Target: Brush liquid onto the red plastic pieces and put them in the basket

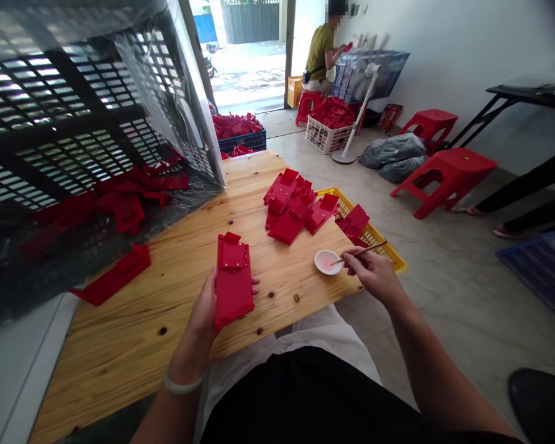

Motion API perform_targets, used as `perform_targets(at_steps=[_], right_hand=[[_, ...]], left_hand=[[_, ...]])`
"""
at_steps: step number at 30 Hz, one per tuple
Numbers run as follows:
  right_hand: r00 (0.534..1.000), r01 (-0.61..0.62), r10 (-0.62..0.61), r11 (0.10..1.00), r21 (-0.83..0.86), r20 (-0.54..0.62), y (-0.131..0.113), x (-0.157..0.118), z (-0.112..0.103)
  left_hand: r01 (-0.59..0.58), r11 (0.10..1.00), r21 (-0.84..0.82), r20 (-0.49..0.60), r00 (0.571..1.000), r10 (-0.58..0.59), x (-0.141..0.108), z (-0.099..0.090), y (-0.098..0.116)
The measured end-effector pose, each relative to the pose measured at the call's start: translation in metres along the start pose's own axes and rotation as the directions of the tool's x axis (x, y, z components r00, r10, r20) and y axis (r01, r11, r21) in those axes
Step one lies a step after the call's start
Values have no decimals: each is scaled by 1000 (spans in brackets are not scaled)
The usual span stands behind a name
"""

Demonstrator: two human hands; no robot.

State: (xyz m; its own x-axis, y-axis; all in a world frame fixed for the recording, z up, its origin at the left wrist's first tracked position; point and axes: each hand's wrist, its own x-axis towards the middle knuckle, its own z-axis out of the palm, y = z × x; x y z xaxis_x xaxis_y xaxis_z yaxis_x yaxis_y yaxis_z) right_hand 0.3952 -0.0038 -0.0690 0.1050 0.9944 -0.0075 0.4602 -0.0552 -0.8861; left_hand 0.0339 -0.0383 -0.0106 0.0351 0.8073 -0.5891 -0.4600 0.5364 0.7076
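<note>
Over the wooden table (189, 277), my left hand (206, 305) holds a long red plastic part (234, 280), its fingers wrapped round from beneath. A small plate with silvery dots sits on the part's upper half. My right hand (370, 271) is closed on a thin brush (370, 249), whose tip reaches into a small white dish (327, 262) with pinkish liquid, near the table's right edge. Beyond the dish lies a pile of red parts (291, 206). Another red part (115, 274) rests at the table's left side.
A plastic-lined dark crate (74, 135) with red parts leans over the left. A yellow basket (393, 258) stands beyond the table's right edge. Farther off are red stools (448, 169), full crates (324, 134) and a seated person (321, 52); another person's legs (527, 185) show at right.
</note>
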Motion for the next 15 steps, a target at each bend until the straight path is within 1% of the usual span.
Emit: perform_targets(at_steps=[3, 6, 9, 11, 15], right_hand=[[1000, 8, -8, 1000, -2, 24, 0, -1, 1], [999, 13, -13, 1000, -2, 38, 0, -2, 2], [1000, 14, -14, 1000, 6, 26, -2, -2, 3], [1000, 16, -16, 1000, 21, 12, -4, -3, 3], [999, 20, -19, 999, 48, -26, -9, -4, 3]], left_hand=[[6, 1000, -20, 59, 998, -5, -5, 13, -4], [3, 999, -38, 87, 996, 0, -12, 19, -3], [14, 999, -51, 130, 991, -7, -19, 20, -3], [3, 998, -70, 156, 988, 7, -22, 20, -5], [-33, 993, -109, 138, 989, 48, -25, 21, -8]])
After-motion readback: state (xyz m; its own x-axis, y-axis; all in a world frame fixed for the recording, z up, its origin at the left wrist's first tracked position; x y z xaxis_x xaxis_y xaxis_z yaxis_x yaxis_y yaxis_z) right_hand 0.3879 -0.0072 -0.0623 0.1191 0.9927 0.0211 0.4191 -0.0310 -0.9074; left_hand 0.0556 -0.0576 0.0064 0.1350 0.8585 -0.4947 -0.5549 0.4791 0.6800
